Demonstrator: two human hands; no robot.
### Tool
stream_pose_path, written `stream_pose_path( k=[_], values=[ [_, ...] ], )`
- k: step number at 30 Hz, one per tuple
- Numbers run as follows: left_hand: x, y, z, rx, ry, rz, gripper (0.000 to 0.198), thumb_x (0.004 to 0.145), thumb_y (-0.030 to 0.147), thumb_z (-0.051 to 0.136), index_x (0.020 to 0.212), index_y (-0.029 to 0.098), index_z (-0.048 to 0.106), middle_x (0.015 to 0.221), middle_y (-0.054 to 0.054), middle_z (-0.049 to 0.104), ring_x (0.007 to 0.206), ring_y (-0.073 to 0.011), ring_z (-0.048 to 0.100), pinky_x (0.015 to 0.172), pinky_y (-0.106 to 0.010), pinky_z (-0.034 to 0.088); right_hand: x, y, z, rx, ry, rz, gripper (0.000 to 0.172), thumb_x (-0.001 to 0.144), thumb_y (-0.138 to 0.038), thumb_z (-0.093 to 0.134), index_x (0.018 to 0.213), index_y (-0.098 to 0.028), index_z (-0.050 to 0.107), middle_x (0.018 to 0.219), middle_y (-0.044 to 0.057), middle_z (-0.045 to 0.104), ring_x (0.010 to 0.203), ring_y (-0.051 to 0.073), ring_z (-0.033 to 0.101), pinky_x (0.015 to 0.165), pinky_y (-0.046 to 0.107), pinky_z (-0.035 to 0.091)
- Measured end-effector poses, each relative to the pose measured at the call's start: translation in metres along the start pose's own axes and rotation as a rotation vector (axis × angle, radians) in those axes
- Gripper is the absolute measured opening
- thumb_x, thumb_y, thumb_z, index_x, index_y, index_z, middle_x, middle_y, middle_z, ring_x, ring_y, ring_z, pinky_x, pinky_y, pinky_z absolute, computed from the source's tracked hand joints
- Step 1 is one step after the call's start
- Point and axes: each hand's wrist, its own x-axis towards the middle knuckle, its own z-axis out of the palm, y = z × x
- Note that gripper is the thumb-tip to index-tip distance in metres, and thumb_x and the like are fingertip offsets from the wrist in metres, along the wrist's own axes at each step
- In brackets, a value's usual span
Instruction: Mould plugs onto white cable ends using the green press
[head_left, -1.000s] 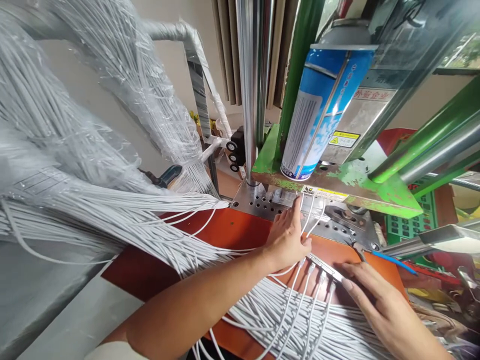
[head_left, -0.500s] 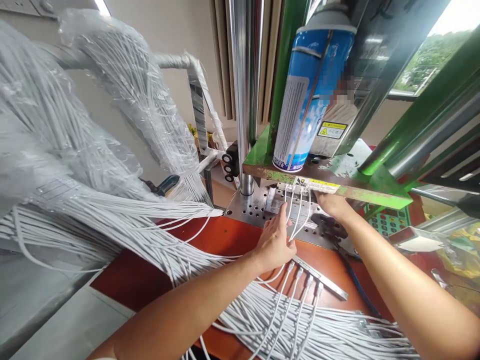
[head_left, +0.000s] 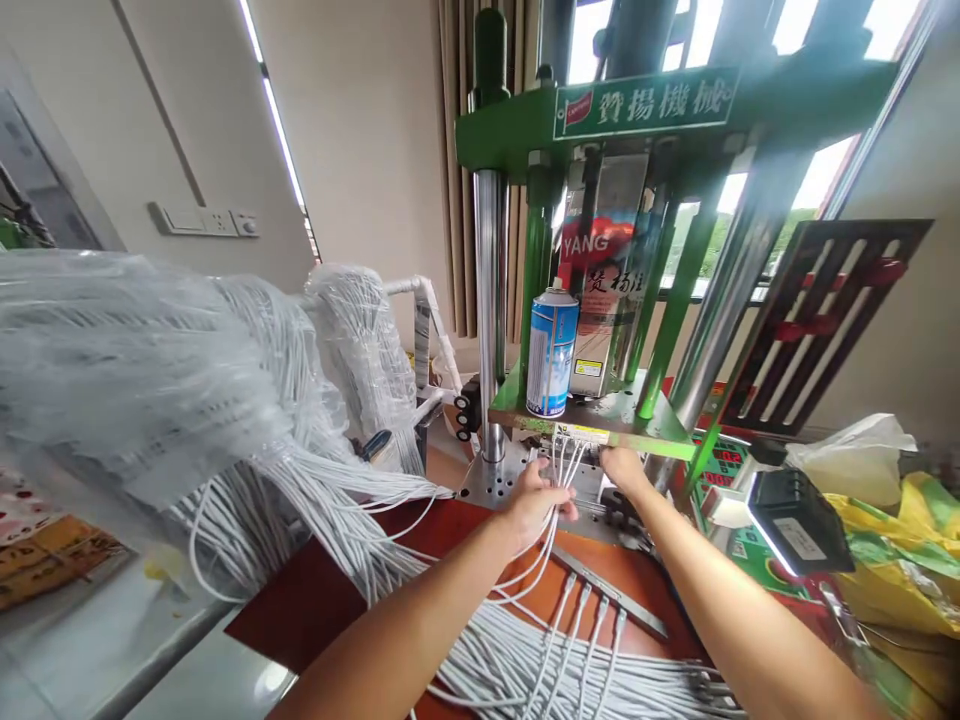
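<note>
White cables (head_left: 559, 470) run through the person's left hand (head_left: 534, 505), its fingers curled shut around the bunch, and rise to a perforated steel plate (head_left: 491, 482) under a green press (head_left: 645, 100). The right hand (head_left: 622, 468) sits apart, just below the press's green shelf (head_left: 600, 428); whether it grips anything cannot be told. Nearer the person, a steel bar (head_left: 611, 592) lies on the red tabletop (head_left: 315, 610), with cable ends reaching it. A blue-and-white aerosol can (head_left: 552, 352) stands upright on the shelf, its contents hidden. Clear plastic wrap (head_left: 127, 370) sheathes large cable bundles at left. Far right, a yellow plastic bag (head_left: 892, 560) lies just below a white plastic bag (head_left: 847, 460); neither shows its contents.
</note>
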Motion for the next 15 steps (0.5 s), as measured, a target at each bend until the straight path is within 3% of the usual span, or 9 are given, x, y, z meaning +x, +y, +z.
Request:
stream_pose_path(
  k=[3, 5, 8, 11, 15],
  values=[
    [-0.017, 0.021, 0.01, -0.076, -0.117, -0.075, 0.065, 0.07, 0.045, 0.084, 0.119, 0.014, 0.054, 0.082, -0.005, 0.069, 0.062, -0.0158, 0.064, 0.067, -0.033, 0.056, -0.029, 0.008, 0.002, 0.077, 0.036, 0.026, 0.033, 0.101, -0.043, 0.061, 0.12, -0.016, 0.063, 0.116, 0.007, 0.066, 0.099, 0.02, 0.066, 0.088, 0.041, 0.057],
    [-0.035, 0.023, 0.016, -0.146, -0.178, -0.163, 0.057, 0.076, 0.057, 0.079, 0.108, 0.014, 0.059, 0.082, -0.008, 0.07, 0.062, -0.0154, 0.065, 0.059, -0.028, 0.052, -0.056, 0.014, 0.0, 0.122, 0.049, 0.023, 0.033, 0.105, -0.046, 0.05, 0.11, -0.016, 0.062, 0.105, 0.007, 0.066, 0.093, 0.02, 0.065, 0.085, 0.04, 0.056],
    [-0.068, 0.01, 0.025, -0.198, -0.25, -0.286, 0.054, 0.082, 0.06, 0.074, 0.103, 0.011, 0.064, 0.069, -0.004, 0.066, 0.045, -0.008, 0.049, 0.042, -0.02, 0.032, -0.1, 0.015, -0.009, 0.157, 0.046, 0.019, 0.038, 0.106, -0.051, 0.035, 0.098, -0.02, 0.057, 0.095, 0.007, 0.064, 0.086, 0.022, 0.062, 0.08, 0.038, 0.053],
    [-0.096, -0.013, 0.033, -0.134, -0.151, -0.184, 0.054, 0.084, 0.062, 0.071, 0.097, 0.009, 0.066, 0.052, 0.006, 0.049, 0.036, -0.0027, 0.022, 0.037, -0.021, 0.012, -0.136, 0.007, -0.018, 0.136, 0.06, 0.081, 0.035, 0.105, -0.05, 0.034, 0.097, -0.022, 0.055, 0.095, 0.007, 0.065, 0.085, 0.023, 0.063, 0.078, 0.038, 0.049],
    [-0.119, -0.028, 0.043, -0.089, 0.046, -0.085, 0.059, 0.084, 0.071, 0.066, 0.09, 0.012, 0.063, 0.046, 0.009, 0.039, 0.038, -0.0043, 0.019, 0.039, -0.022, 0.009, -0.153, -0.007, -0.026, 0.054, 0.064, 0.154, 0.031, 0.105, -0.044, 0.035, 0.099, -0.022, 0.056, 0.1, 0.009, 0.065, 0.087, 0.026, 0.063, 0.077, 0.039, 0.046]
  ],
)
